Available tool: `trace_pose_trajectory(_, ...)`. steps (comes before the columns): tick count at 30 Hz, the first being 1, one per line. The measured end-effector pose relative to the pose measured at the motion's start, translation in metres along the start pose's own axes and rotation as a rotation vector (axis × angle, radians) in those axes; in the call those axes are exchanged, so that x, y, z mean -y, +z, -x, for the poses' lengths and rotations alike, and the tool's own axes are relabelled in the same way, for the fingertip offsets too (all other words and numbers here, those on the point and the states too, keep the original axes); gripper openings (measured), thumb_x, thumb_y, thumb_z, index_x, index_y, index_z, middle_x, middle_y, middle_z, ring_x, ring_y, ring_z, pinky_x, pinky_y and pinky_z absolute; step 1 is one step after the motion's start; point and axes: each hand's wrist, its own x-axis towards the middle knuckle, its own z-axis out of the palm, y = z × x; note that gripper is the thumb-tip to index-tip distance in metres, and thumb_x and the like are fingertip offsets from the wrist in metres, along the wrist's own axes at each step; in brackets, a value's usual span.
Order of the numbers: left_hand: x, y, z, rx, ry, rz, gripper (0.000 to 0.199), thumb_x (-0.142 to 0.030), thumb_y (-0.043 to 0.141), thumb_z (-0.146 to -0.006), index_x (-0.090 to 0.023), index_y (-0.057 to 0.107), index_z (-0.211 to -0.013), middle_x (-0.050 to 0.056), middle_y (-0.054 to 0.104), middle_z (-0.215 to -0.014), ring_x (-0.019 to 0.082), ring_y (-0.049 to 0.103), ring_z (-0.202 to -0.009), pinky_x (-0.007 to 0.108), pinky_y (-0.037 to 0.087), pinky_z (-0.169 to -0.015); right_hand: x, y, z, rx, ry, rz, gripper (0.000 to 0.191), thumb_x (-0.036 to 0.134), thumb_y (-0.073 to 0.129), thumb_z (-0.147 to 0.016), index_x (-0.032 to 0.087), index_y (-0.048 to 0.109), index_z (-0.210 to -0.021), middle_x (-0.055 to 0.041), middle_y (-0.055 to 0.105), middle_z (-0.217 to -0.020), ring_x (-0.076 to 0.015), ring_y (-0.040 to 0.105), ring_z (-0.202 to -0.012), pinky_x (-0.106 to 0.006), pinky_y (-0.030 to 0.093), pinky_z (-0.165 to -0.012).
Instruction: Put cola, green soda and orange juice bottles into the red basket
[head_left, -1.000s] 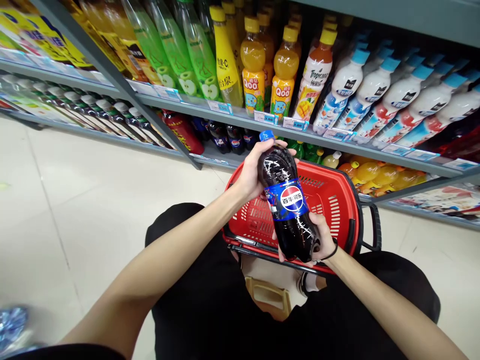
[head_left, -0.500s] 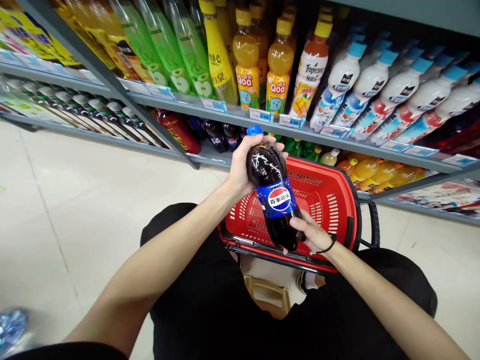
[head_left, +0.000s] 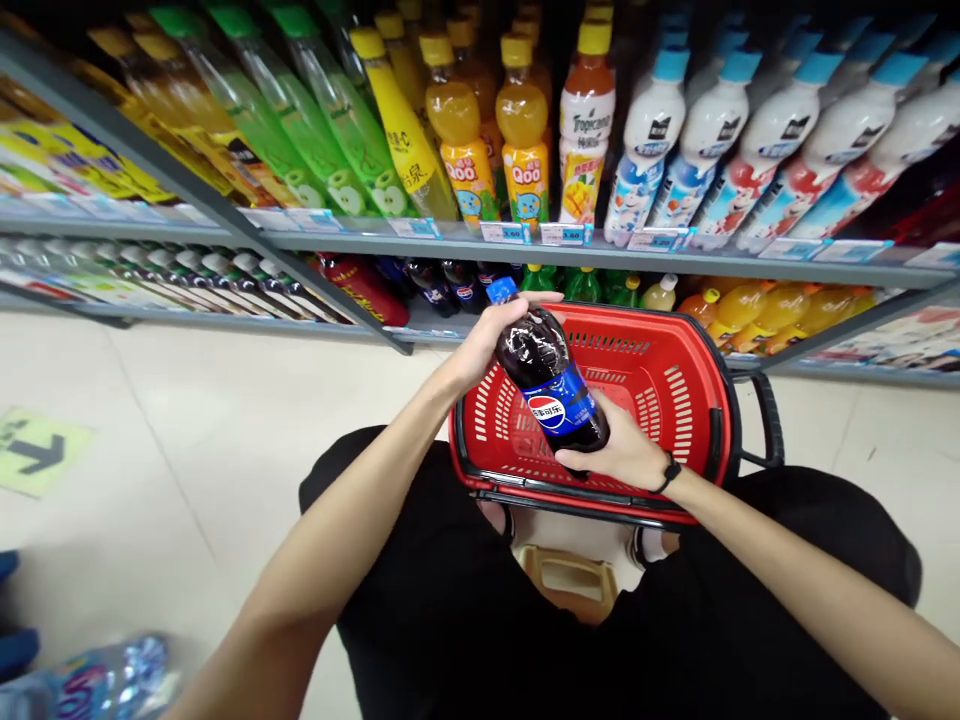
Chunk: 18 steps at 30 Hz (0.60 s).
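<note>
A large dark cola bottle [head_left: 534, 350] with a blue cap and blue label is held tilted over a red shopping basket [head_left: 495, 470]. My left hand [head_left: 491, 335] is closed around its neck and shoulder, just under the cap. Lower down, my right hand [head_left: 619, 440] grips the bottle near its base, thumb across the front; the fingers behind it are hidden. Between my knees and the shelf sits the basket, and the part of its slotted floor that shows has nothing on it. Its black handle [head_left: 765, 415] sticks out at the right.
Ahead, a grey shelf [head_left: 480, 243] carries juice bottles [head_left: 525, 160] and white milk-drink bottles [head_left: 645, 150]. Cola bottles [head_left: 461, 285] and orange drinks [head_left: 739, 315] fill the lower level. A yellow arrow sticker [head_left: 37, 450] and a clear bottle pack [head_left: 90, 685] lie on the floor at left.
My right hand has shifted up the bottle's side and wrapped further round it. The bottle has turned, its label logo now facing more to the left. The view has shifted slightly.
</note>
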Motion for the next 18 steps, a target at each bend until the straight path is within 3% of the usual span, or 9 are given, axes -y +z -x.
trace_pose_trajectory(4,0.011,-0.018,0.002,0.044,-0.090,-0.349,0.069,-0.079,0.075,-0.082,-0.018,0.081,-0.113,0.015,0.079,-0.112,0.034,0.073,-0.113,0.040,0.054,-0.105,-0.005,-0.005,0.001,-0.012,0.162,0.327,0.071,0.050,0.093,-0.067,0.019,0.058,-0.120,-0.0101,0.077,-0.110,-0.0342,0.074,-0.107,-0.045,0.056,-0.088)
trace_pose_trajectory(8,0.024,-0.018,0.009,0.067,-0.193,-0.410,0.053,-0.063,0.085,-0.080,-0.020,0.079,-0.110,0.014,0.079,-0.119,0.034,0.071,-0.120,0.042,0.053,-0.109,-0.019,-0.002,0.004,0.031,0.178,0.498,0.073,0.054,0.089,-0.070,0.017,0.054,-0.123,-0.0117,0.077,-0.107,-0.0373,0.076,-0.104,-0.038,0.054,-0.075)
trace_pose_trajectory(11,0.037,-0.011,0.006,0.056,-0.210,-0.432,0.048,-0.055,0.086,-0.078,-0.019,0.079,-0.108,0.013,0.078,-0.117,0.032,0.072,-0.114,0.042,0.055,-0.106,-0.033,-0.001,-0.001,0.021,0.193,0.571,0.078,0.051,0.088,-0.071,0.015,0.052,-0.130,-0.0152,0.077,-0.109,-0.0380,0.077,-0.103,-0.037,0.055,-0.072)
trace_pose_trajectory(15,0.058,0.003,-0.011,-0.097,-0.225,-0.531,0.044,-0.054,0.082,-0.076,-0.019,0.074,-0.101,0.010,0.079,-0.109,0.029,0.075,-0.103,0.039,0.060,-0.094,-0.046,-0.016,-0.019,0.039,0.223,0.749,0.082,0.046,0.089,-0.073,0.008,0.054,-0.137,-0.0217,0.077,-0.113,-0.0399,0.077,-0.109,-0.043,0.060,-0.087)
trace_pose_trajectory(18,0.075,0.020,-0.027,-0.124,-0.243,-0.723,0.049,-0.062,0.082,-0.075,-0.019,0.076,-0.098,0.011,0.080,-0.107,0.032,0.076,-0.103,0.043,0.061,-0.093,-0.053,-0.040,-0.036,0.013,0.220,0.786,0.062,0.033,0.094,-0.067,0.009,0.069,-0.119,-0.0223,0.079,-0.106,-0.0417,0.076,-0.111,-0.050,0.059,-0.097)
